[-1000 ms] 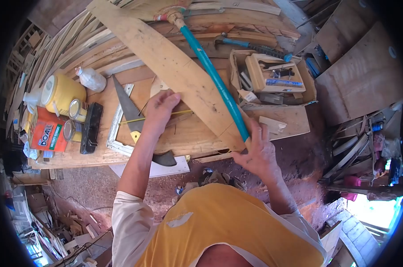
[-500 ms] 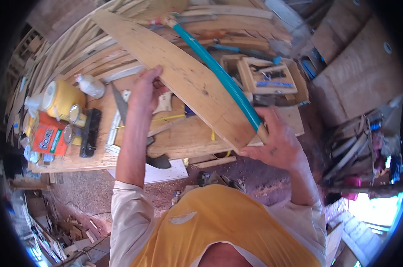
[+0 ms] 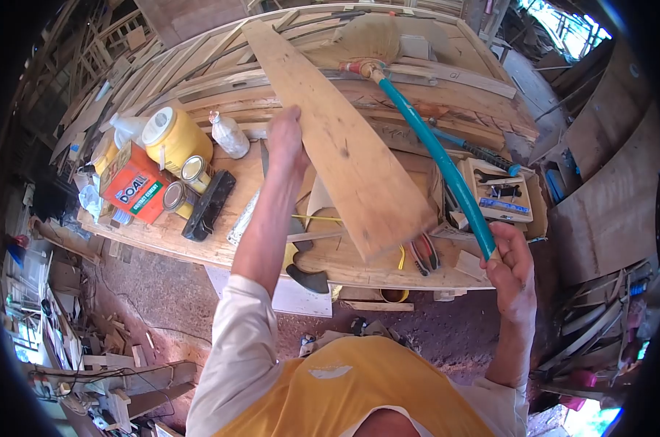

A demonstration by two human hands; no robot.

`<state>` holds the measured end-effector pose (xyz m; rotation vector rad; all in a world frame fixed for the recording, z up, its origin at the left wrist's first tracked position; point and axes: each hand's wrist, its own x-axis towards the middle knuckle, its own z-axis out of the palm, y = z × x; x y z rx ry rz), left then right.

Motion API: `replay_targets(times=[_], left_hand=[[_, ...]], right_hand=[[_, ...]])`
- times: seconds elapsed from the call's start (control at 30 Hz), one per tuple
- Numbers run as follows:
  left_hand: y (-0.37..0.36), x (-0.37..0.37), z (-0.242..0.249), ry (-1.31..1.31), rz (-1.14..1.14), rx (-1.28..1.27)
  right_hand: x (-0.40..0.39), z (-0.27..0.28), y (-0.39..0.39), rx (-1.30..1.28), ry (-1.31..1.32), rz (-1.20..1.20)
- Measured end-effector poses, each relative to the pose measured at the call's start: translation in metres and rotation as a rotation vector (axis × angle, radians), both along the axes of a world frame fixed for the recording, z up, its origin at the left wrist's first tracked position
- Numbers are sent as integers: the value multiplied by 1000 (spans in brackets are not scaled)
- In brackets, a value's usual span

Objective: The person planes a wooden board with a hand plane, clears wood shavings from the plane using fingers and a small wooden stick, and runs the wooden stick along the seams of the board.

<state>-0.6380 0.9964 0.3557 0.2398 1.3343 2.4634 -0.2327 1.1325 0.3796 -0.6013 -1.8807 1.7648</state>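
Note:
My left hand [image 3: 287, 138] is closed on the left edge of a long wooden board [image 3: 344, 138], which is held raised at a slant over the workbench [image 3: 322, 266]. My right hand [image 3: 513, 275] grips the lower end of a broom's teal handle [image 3: 439, 156]. That handle runs up and left to a red binding and a tan, fan-shaped broom head [image 3: 370, 40] at the back. Beneath the board's near end, pliers with red-and-black handles [image 3: 423, 255] lie on the bench. A yellow strip and a dark curved blade-like piece [image 3: 308, 279] lie near my left forearm.
On the bench's left stand an orange contact cement can [image 3: 135, 186], a yellow tub [image 3: 177, 138], small tins [image 3: 195, 175], a white bottle [image 3: 229, 136] and a black block-like tool [image 3: 208, 206]. A tool box [image 3: 501, 191] sits right; stacked lumber [image 3: 446, 98] lies behind.
My right hand has let go of the board's near end and moved right and down with the broom handle. Board and broom are now farther apart. The camera view has shifted.

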Motion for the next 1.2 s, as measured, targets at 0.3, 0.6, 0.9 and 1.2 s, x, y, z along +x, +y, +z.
replay_targets(times=[0.3,0.6,0.9,1.2], left_hand=[[49,-167,-7,-5,191,-54],[46,-124,-59,221,-207,-173],[5,85,-95,1629,-471,-859],[-16,105,-73,1548,-463,-769]], right_hand=[[11,-15,35,264,-35,-136],[18,-41,126,772,-323,-408],[-21,-52,17,1042,44,-399],[-66,-133,-54,251,10,-11]])
